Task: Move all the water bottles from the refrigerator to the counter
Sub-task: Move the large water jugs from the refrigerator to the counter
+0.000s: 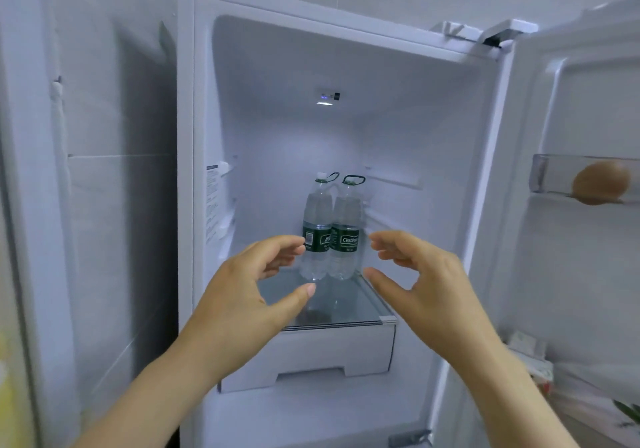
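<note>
Two clear water bottles with dark green labels stand side by side on the glass shelf [360,309] inside the open refrigerator [346,129]. The left bottle [317,219] has a white cap; the right bottle [346,226] has a green loop handle at its neck. My left hand [252,285] is open, fingers curved, just left of and in front of the left bottle. My right hand [415,274] is open too, just right of the right bottle. Neither hand touches a bottle.
The refrigerator door [588,240] stands open at the right, with a brown round item [601,181] in its clear door bin. A white drawer [311,357] sits under the glass shelf. A tiled wall [114,170] is at the left.
</note>
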`<action>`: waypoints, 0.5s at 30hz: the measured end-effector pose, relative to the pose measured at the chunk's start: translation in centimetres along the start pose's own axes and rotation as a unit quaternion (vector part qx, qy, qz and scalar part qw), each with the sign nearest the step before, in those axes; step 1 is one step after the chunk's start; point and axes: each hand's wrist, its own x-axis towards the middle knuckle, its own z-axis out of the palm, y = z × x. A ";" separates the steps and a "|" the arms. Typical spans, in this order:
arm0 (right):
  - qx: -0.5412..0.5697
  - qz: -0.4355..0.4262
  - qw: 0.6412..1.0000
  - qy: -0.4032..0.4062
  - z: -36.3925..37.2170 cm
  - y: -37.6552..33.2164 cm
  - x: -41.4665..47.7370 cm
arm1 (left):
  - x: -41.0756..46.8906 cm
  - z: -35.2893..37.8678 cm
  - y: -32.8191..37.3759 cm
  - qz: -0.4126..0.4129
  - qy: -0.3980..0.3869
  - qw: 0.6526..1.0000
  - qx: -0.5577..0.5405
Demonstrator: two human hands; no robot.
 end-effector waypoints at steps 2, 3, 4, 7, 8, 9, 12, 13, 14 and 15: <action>0.006 0.008 1.000 0.003 1.0 0.6 0.7 | 0.9 0.3 -1.0 -0.004 -0.002 1.000 -0.006; 0.009 0.012 1.000 0.006 1.6 1.0 1.2 | 1.5 0.5 -1.5 -0.007 -0.005 1.000 -0.010; 0.010 0.014 1.000 0.010 2.2 1.3 1.8 | 2.2 0.7 -2.0 -0.007 -0.007 1.000 -0.013; 0.014 0.018 1.000 0.016 4.0 2.9 3.7 | 4.4 1.5 -3.9 0.000 0.001 1.000 -0.022; 0.014 0.018 1.000 0.018 4.5 3.5 4.3 | 5.1 1.9 -4.5 0.001 0.006 1.000 -0.022; 0.014 0.016 1.000 0.021 5.0 4.2 5.0 | 5.8 2.2 -5.1 0.002 0.011 1.000 -0.022; 0.010 0.008 1.000 0.028 6.4 6.3 7.1 | 7.9 3.3 -7.0 0.004 0.029 1.000 -0.010; 0.004 0.006 1.000 0.028 6.8 7.0 7.8 | 8.7 3.7 -7.6 0.004 0.035 0.999 -0.005; -0.004 0.003 1.000 0.026 7.2 7.8 8.5 | 9.4 4.1 -8.2 0.002 0.039 0.999 -0.001; -0.012 0.000 1.000 0.025 7.7 8.6 9.2 | 10.1 4.6 -8.8 0.000 0.042 0.999 0.005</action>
